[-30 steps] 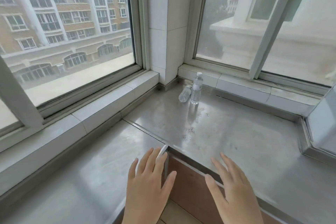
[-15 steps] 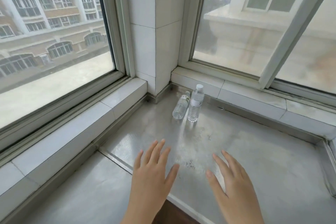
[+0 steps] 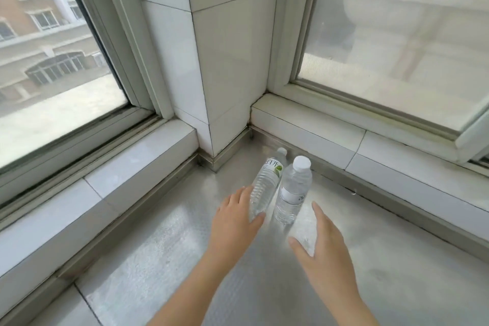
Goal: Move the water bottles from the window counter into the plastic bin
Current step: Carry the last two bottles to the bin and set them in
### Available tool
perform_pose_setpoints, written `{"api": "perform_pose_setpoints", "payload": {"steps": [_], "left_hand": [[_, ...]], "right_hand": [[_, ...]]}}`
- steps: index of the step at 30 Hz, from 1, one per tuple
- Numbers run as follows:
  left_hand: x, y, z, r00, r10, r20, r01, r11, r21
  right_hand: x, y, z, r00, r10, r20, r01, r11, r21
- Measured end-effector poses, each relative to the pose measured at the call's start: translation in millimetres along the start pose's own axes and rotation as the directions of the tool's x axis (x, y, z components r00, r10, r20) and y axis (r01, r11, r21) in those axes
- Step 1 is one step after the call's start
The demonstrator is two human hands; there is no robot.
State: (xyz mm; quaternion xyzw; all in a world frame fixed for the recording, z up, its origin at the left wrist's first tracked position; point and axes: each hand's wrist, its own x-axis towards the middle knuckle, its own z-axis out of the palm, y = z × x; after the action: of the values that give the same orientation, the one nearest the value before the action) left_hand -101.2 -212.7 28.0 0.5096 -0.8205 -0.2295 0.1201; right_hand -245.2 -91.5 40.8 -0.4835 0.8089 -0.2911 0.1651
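Observation:
Two clear water bottles with white caps sit on the steel window counter (image 3: 164, 254) near the tiled corner pillar. One bottle (image 3: 266, 182) lies on its side, cap pointing to the wall. The other bottle (image 3: 292, 190) stands upright just right of it. My left hand (image 3: 234, 222) is open, its fingers resting at the base end of the lying bottle without closing around it. My right hand (image 3: 320, 251) is open, fingers spread, just below and right of the upright bottle, apart from it. No plastic bin is in view.
A white tiled pillar (image 3: 225, 61) fills the corner behind the bottles. Raised white tile ledges (image 3: 317, 135) run under the windows on both sides. A seam in the counter (image 3: 82, 302) crosses at the lower left.
Both hands have reached forward across the counter to the bottles, and the view has closed in on the corner. The left hand now touches the lying bottle.

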Motion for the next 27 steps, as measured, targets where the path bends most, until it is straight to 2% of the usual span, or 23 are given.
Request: {"api": "perform_pose_setpoints", "payload": {"steps": [5,9,14,17,21,27], "left_hand": [[90.5,-3.2,37.6,0.958,-0.230,0.172,0.256,0.956,-0.146],[129.9,0.3,58.1,0.945,-0.254,0.208,0.291,0.940,-0.176],[150.6,5.8,61.9,0.944,-0.255,0.207,0.290,0.943,-0.161],[146.6,1.3,54.6,0.916,-0.321,0.242,0.375,0.900,-0.224],[114.2,-6.9,35.7,0.910,-0.348,0.224,0.405,0.860,-0.311],[31.6,-27.1,-6.2,0.868,-0.480,0.127,0.443,0.632,-0.636]], "right_hand": [[65.0,17.0,25.3,0.999,0.039,0.035,-0.044,0.985,0.168],[82.5,23.3,34.4,0.998,0.011,0.064,-0.027,0.964,0.266],[93.0,32.6,48.3,0.988,0.095,0.122,-0.145,0.843,0.518],[97.3,33.1,48.4,0.988,0.104,0.115,-0.151,0.812,0.564],[94.0,28.0,47.2,0.990,0.121,0.078,-0.144,0.806,0.574],[61.3,0.5,46.4,0.987,0.152,0.048,-0.152,0.805,0.574]]}}
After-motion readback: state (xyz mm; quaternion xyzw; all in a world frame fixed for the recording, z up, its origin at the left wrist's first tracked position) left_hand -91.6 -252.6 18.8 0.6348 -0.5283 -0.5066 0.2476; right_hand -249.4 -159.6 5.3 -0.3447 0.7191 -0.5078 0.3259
